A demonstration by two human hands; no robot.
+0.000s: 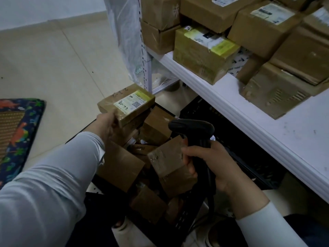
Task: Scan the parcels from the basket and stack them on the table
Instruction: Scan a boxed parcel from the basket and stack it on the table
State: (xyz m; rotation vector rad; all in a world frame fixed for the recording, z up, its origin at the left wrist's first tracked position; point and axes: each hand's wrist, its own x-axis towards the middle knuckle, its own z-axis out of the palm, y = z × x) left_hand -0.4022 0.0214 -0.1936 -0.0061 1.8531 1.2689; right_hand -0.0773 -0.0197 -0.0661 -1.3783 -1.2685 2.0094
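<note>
- The left hand (106,125) grips a flat brown parcel (125,106) by its near end. The fingers are hidden under the box, so only the back of the hand and the thumb side show.
- The parcel is lifted above the basket (187,211) and tilted, with its label (135,101) facing up. A square code and some handwriting are visible on the label, but the print is too small to read.
- The left arm reaches forward in a pale sleeve (53,184), which covers part of the basket's near left side.
- The right hand (206,164) is clenched round the handle of a black scanner (193,128). The fingers wrap the grip and the wrist is bent.
- The scanner's head points left towards the held parcel, just beside it and apart from it. Its window cannot be seen.
- The scanner's cable runs down behind the hand and is lost in the dark.
- Below both hands, loose brown parcels (122,166) lie jumbled at angles in the dark basket. Its rim is mostly hidden by them and by the arms.
- To the right stands the white table (267,122), with stacked parcels (204,52) at its far end. The frame edge cuts off the upper ones.
- A black crate (249,157) sits under the table, and its contents cannot be made out.
- A clear plastic sheet (124,32) hangs by the table's far corner.
- A patterned mat (17,129) lies on the tiled floor at the left and is cut off by the frame.
</note>
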